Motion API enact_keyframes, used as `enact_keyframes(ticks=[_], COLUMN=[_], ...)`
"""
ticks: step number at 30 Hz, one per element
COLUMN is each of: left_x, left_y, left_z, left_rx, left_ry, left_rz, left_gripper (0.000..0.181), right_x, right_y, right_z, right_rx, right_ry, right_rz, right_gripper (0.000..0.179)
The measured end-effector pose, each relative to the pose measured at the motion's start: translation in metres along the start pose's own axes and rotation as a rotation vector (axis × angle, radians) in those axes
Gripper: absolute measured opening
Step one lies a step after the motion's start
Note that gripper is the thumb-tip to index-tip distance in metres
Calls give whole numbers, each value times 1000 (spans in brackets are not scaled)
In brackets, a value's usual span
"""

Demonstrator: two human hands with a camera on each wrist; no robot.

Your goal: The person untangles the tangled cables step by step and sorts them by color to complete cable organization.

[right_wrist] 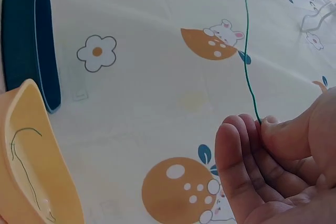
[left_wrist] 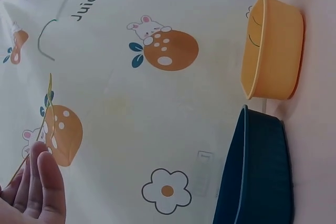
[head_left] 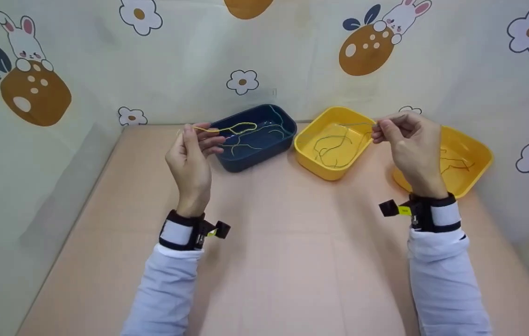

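Observation:
My left hand is raised in front of the dark blue container, its thumb and index finger pinching a yellow string. The string's far part doubles back into a loop past the fingertips, which also shows in the left wrist view. Over the gap between the two yellow containers, my right hand pinches one end of a green string between thumb and index finger. That string stretches out from the fingertips, over the middle yellow container in the head view.
Several thin strings lie in the dark blue container. More green strings rest in the middle yellow one. A second yellow container, partly behind the right hand, holds reddish-brown strings. A patterned cloth backdrop rises behind the pinkish tabletop.

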State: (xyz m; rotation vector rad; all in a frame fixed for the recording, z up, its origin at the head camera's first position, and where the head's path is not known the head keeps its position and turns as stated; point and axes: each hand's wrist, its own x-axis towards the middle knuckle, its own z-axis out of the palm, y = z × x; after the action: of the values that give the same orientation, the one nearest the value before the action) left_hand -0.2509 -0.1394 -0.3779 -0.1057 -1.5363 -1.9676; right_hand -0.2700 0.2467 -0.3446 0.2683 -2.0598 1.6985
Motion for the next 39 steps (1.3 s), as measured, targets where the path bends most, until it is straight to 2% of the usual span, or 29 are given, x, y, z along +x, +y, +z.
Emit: enact_keyframes(ticks=[3,8,13,17,21,24,28,34,39], left_x=[2,1,0,-1,-2,-3,-5,-9,-11], left_y=[0,2,3,2,1,1,1,0,0], left_z=[-1,-1,0,0,1,2,4,7,10], left_rx=[-28,-50,-33,-15,-10,-25,-26,-25,-14], left_ry=[1,-73,-143,-173,-196,-209,-223,-254,-295], left_rz=[-7,-9,-5,-8,-6,-11,-16,-26,-28], left_gripper=[39,38,34,30,30,29,29,30,29], right_x=[3,7,11,14,17,18,19,20,22], right_y=[2,4,9,14,21,31,48,66,74], right_z=[-7,-15,-17,-11,2,16,36,56,63], right_rx=[-85,-220,-341,-480,-612,-690,-795,-875,-908], right_ry=[66,123,98,53,27,20,-63,-306,-457], right_rz=[-3,-4,31,41,-9,-78,-126,-86,-65], right_gripper=[9,17,20,21,20,18,21,19,21])
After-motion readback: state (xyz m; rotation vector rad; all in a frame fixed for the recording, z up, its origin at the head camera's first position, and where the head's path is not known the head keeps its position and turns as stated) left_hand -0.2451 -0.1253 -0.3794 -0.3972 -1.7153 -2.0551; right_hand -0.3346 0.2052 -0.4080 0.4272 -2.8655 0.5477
